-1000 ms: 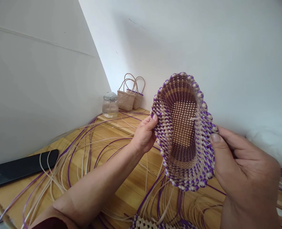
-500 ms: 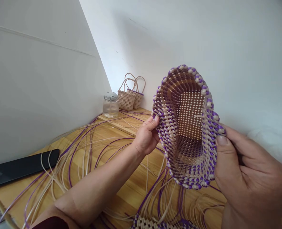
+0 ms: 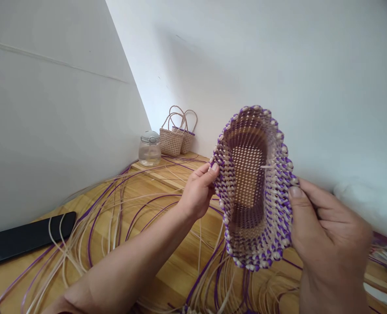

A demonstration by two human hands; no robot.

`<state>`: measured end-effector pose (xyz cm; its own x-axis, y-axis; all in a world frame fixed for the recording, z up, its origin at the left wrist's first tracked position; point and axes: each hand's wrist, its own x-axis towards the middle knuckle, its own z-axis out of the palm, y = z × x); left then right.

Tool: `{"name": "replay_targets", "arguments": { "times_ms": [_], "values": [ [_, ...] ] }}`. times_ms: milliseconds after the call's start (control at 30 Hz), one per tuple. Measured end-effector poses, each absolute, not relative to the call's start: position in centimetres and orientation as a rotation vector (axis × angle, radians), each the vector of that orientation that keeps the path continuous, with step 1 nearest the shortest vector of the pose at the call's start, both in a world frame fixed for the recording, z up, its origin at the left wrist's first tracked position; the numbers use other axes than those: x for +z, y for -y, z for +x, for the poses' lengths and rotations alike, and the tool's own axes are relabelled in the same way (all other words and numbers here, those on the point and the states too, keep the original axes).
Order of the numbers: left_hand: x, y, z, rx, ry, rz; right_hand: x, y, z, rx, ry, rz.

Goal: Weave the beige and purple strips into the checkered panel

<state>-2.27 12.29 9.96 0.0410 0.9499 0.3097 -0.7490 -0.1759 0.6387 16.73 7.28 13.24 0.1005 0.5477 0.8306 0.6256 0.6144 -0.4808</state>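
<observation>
A woven purple and cream basket point(image 3: 280, 196) is held up in the air, its oval mouth facing me and its checkered bottom showing inside. My left hand point(image 3: 200, 189) pinches the rim at the left side, thumb on top. On the right side, my right hand point(image 3: 327, 235) grips the rim between thumb and fingers. A short pale strand end pokes out of the inner right wall. Under the basket, long purple and cream strands point(image 3: 209, 279) spread over the wooden table point(image 3: 177, 257), coming from a woven piece at the bottom edge.
Small woven bags with handles point(image 3: 171, 141) stand at the back against the white wall, beside a lidded glass jar point(image 3: 149, 150). A black flat device point(image 3: 26, 237) lies at the left, crossed by loose strands. More strands lie at the far right.
The basket has moved slightly down and left and turned, with both hands still on its rim. The view has shifted, so less of the woven piece at the bottom edge shows.
</observation>
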Motion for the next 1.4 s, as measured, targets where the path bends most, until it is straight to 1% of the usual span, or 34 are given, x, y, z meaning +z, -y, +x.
{"name": "replay_targets", "arguments": {
  "times_ms": [100, 233, 300, 367, 433, 567, 667, 833, 1167, 1267, 1400],
  "values": [
    [10.8, -11.6, -2.4, 1.66, -0.422, 0.946, 12.8, -9.1, 16.8, 0.093, 1.478, -1.019],
    [11.6, -10.9, -2.9, 1.812, -0.659, 1.229, 11.9, -11.5, 16.8, 0.466, 1.433, -0.972],
    [11.8, -10.7, -3.3, 1.83, -0.846, 1.429, 11.6, -12.1, 16.7, 0.663, 1.447, -0.947],
    [12.0, -10.4, -3.5, 1.805, -1.014, 1.626, 11.6, -12.2, 16.8, 0.771, 1.473, -0.931],
    [12.0, -10.0, -3.5, 1.743, -1.113, 1.78, 11.8, -12.2, 16.9, 0.765, 1.48, -0.933],
    [12.0, -8.8, -2.8, 1.612, -1.152, 1.982, 12.1, -12.4, 17.7, 0.622, 1.356, -0.939],
    [12.0, -8.3, -2.5, 1.57, -1.156, 2.051, 12.1, -12.7, 18.1, 0.639, 1.248, -0.858],
    [12.4, -8.6, -3.0, 1.646, -1.132, 1.967, 12.4, -12.3, 17.3, 0.758, 1.174, -0.729],
    [12.9, -8.1, -3.4, 1.771, -1.162, 1.959, 12.8, -11.1, 16.7, 0.75, 1.236, -0.661],
    [12.7, -8.1, -3.2, 1.774, -1.268, 2.075, 12.9, -11.3, 17.4, 0.746, 1.331, -0.736],
    [12.2, -8.1, -2.9, 1.661, -1.406, 2.215, 13.0, -11.7, 18.2, 0.699, 1.388, -0.858]
  ]
}}
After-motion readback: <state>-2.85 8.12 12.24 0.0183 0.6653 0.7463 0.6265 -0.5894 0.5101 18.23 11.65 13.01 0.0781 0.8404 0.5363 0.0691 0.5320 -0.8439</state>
